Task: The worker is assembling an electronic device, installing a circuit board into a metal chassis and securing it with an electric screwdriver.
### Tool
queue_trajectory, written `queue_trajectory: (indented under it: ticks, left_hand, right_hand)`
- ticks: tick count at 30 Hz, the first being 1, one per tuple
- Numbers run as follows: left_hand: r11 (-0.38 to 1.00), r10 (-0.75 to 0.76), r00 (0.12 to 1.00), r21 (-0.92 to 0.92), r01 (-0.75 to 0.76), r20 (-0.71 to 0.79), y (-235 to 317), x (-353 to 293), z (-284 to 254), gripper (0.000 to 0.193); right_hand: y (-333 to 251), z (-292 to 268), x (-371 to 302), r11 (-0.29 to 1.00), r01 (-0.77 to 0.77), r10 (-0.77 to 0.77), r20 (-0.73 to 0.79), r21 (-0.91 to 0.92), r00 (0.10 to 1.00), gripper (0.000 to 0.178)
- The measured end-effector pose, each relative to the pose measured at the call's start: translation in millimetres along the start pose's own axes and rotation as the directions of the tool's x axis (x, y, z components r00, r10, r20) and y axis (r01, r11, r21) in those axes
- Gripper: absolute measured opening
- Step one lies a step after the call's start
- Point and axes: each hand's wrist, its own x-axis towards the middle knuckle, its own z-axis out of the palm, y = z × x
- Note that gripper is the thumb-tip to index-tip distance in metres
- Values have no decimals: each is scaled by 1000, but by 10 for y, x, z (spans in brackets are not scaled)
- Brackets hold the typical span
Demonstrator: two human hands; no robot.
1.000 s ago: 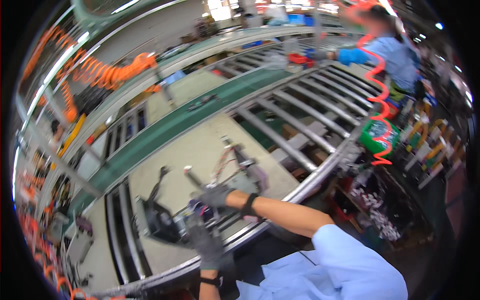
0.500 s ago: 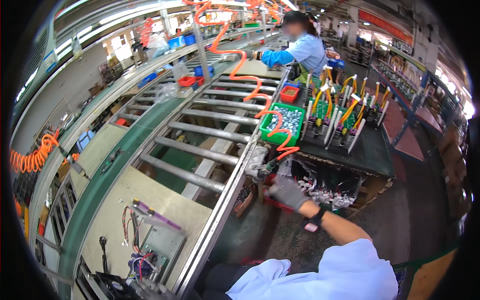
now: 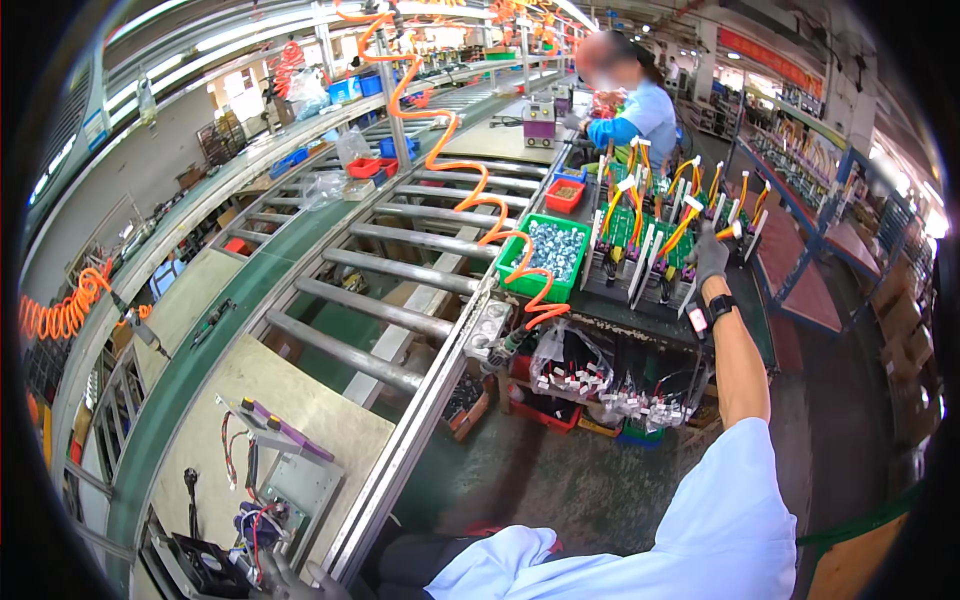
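Right hand (image 3: pixel 710 258) at boards (image 3: pixel 620 228), right of bin (image 3: pixel 520 284) — can't tell grip; left hand (image 3: pixel 292 580) by chassis (image 3: pixel 312 478), lower-left of bin — grip unclear.

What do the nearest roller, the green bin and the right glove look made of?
Nearest roller: probably steel, dull grey with a bright streak along it.
Green bin: likely moulded plastic, evenly coloured, thin-walled.
Right glove: seems knit fabric, matte grey, fitted close; coating can't be told.
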Motion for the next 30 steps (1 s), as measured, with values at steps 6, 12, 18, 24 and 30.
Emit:
queue_trajectory:
  ticks: [6, 12, 18, 24, 30]
  left_hand:
    - [986, 1, 999, -167, 8, 52, 51, -13, 62, 49]
    - [978, 79, 991, -201, -56, 111, 389, 108, 8, 48]
    - [792, 269, 840, -605, 85, 471, 1018, -21, 220, 47]
    - [417, 325, 321, -439, 796, 889, 1903, -500, 334, 84]
    - [240, 277, 373, -439, 866, 886, 1751, -624, 216, 89]
  right_hand:
    - [44, -224, 122, 982, 157, -189, -453, -108, 871, 67]
    - [-221, -958, -405, 992, 86, -53, -326, 88, 944, 53]
    - [-455, -1235, -1919, 943, 3, 6, -25, 333, 1000, 44]
    - [-736, -1122, -3266, 811, -147, -5, 257, 567, 966, 39]
    - [-1257, -623, -4274, 574, -674, -134, 866, 465, 483, 41]
